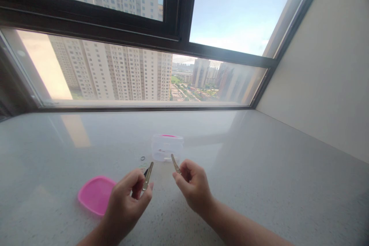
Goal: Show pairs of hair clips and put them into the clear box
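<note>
Between the thumb and fingers of my left hand (127, 198) is a slim gold-coloured hair clip (148, 177), pointing up, with a dark part along its left side. My right hand (194, 184) pinches a second gold-coloured hair clip (175, 163), its tip leaning up and left. The two clips are apart, side by side in front of a clear plastic box (167, 148). A few small items, too blurred to name, show through the box wall. Just left of the box lies a small black ring (143, 158), like a hair tie.
A pink lid (96, 195) lies on the speckled pale countertop (259, 184), partly hidden by my left hand. Behind the counter stands a dark-framed window (144, 108), with tall buildings outside. A plain wall (323, 65) rises on the right.
</note>
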{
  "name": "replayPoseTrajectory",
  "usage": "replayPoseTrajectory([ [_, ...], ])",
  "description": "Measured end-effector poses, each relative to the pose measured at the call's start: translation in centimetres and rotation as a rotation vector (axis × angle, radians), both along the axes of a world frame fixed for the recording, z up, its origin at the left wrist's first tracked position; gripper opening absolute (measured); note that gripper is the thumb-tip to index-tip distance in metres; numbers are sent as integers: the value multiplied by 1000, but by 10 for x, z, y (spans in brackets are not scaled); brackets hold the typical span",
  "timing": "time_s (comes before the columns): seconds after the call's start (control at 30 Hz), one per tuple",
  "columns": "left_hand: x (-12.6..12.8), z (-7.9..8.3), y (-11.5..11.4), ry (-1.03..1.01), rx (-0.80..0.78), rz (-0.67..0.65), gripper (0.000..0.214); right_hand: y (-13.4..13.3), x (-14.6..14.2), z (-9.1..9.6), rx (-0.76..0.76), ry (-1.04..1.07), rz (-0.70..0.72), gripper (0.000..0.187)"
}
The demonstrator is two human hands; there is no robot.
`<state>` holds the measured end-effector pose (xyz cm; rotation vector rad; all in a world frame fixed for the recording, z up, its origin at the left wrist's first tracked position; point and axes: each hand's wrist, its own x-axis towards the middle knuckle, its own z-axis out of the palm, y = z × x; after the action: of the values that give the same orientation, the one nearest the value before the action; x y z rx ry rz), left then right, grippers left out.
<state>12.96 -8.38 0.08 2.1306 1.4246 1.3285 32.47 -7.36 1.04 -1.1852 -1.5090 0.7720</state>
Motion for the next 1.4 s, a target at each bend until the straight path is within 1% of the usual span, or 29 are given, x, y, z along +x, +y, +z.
replayPoseTrajectory([
  [0.53, 1, 2, -1, -14, -8, 3, 32, 0, 0, -2, -17, 16, 16, 24],
  [0.73, 1, 3, 0, 13, -9, -7, 31, 1, -1, -3, -42, 44, 35, 24],
  [0.87, 1, 2, 1, 14, -19, -5, 30, 1, -1, -5, -75, 93, 71, 25],
  [1.07, 1, 1, 1, -12, -59, -23, 28, 1, -1, -9, -77, 126, 130, 26],
  [1.4, 2, 8, -1, -72, -131, -67, 28, 1, -2, -13, -89, 184, 196, 27],
])
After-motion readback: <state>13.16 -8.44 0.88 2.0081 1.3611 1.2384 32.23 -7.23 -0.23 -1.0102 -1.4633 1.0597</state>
